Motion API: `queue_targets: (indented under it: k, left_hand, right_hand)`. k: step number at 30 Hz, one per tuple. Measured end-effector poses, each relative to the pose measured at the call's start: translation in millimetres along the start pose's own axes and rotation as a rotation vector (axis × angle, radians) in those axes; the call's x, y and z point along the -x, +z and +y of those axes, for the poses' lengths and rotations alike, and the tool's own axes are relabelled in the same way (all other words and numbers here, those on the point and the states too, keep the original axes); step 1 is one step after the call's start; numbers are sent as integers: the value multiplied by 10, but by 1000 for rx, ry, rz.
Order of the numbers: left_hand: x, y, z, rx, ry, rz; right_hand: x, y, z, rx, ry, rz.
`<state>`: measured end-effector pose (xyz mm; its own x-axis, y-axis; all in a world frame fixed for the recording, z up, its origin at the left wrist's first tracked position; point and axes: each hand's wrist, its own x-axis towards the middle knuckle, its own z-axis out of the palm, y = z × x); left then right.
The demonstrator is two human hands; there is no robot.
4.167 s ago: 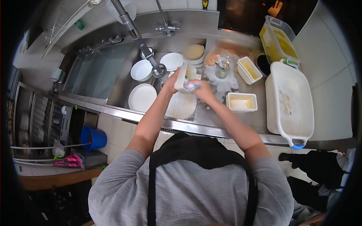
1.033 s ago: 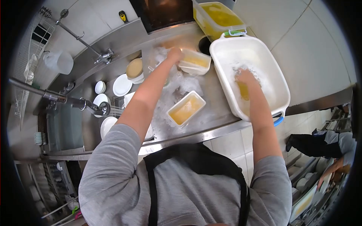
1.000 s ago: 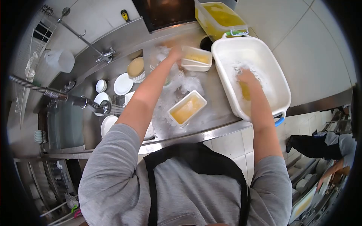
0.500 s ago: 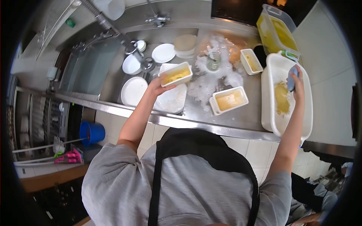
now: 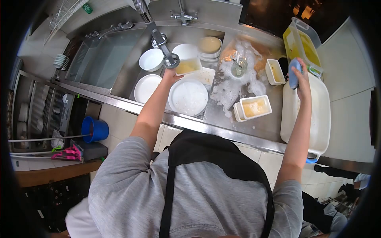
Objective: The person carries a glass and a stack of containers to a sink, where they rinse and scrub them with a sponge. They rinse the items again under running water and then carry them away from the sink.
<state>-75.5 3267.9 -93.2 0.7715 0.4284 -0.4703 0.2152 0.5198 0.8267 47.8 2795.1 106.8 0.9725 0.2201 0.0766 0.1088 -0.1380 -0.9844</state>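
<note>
My left hand [image 5: 171,75] is closed on the near left end of a white rectangular container [image 5: 189,66] with yellow residue inside. That container is beneath and beside the spray nozzle [image 5: 171,60], above the plates. My right hand [image 5: 303,79] grips a blue sponge [image 5: 294,73] over the far end of a large white tub [image 5: 313,123]. Between my hands, a white container [image 5: 256,107] holding cloudy yellowish liquid rests on another one. Farther back stands a smaller white container [image 5: 275,72] with yellow bits.
A round white plate [image 5: 188,97], a bowl [image 5: 151,60] and a plate stack [image 5: 210,45] occupy the sink area. Suds surround a glass jar [image 5: 239,66] holding utensils. A clear bin of yellow liquid [image 5: 301,43] stands back right; a blue bucket [image 5: 95,129] is on the left.
My left hand has carried the white container farther back, under the spray nozzle. My right hand has lifted with the sponge toward the tub's far rim. The camera view has shifted.
</note>
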Motion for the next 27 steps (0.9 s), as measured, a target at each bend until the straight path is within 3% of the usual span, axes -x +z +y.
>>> queue_targets:
  k: [1,2,4,5,7,9,11,13,14,15,17,18,20,23,25,27]
  left_hand:
    - [53,40,-8,-210,89,29]
    - [69,33,-68,-211,89,28]
    - [121,14,-229,-1127,638,77]
    - [191,35,-319,-1128,639,74]
    - [492,234,-401,-1753,1205,65]
    - [755,466,-329,-1778,1232,28]
    - [898,714,-124,-1802,1267,-12]
    - [953,944,89,-1273,1150,241]
    - [865,940,242,-995,1052,70]
    - [858,1016,309,-994,1060,60]
    - [925,1165,472,-442,256,-179]
    - [1096,1300,528,-478,155,-196]
    - [1042,1278,521,-362,104,-216]
    - [930,1206,407,-219,55,-312]
    - [928,1272,160,-239,144,-182]
    - [1018,1471,-75,-98,239,-139]
  right_hand:
    - [1,55,2,-3,-4,-6]
    - [-47,83,86,34,-51,-24]
    - [28,292,2,59,-94,-88]
    - [81,431,-47,83,-137,-155]
    - [117,650,-65,119,-142,-238]
    - [145,918,-45,201,-168,-351]
    - [254,1219,-51,311,-318,-498]
    - [296,1529,100,444,-461,-631]
    - [318,1688,125,529,-564,-697]
    - [331,1856,125,611,-593,-713]
    - [327,2153,101,696,-621,-720]
    - [302,2284,78,734,-602,-700]
    - [168,2391,169,769,-588,-667]
    - [-71,2467,379,498,-657,-540]
    - [-169,2456,425,79,-241,-377]
    - [-261,2512,521,-84,-132,-363]
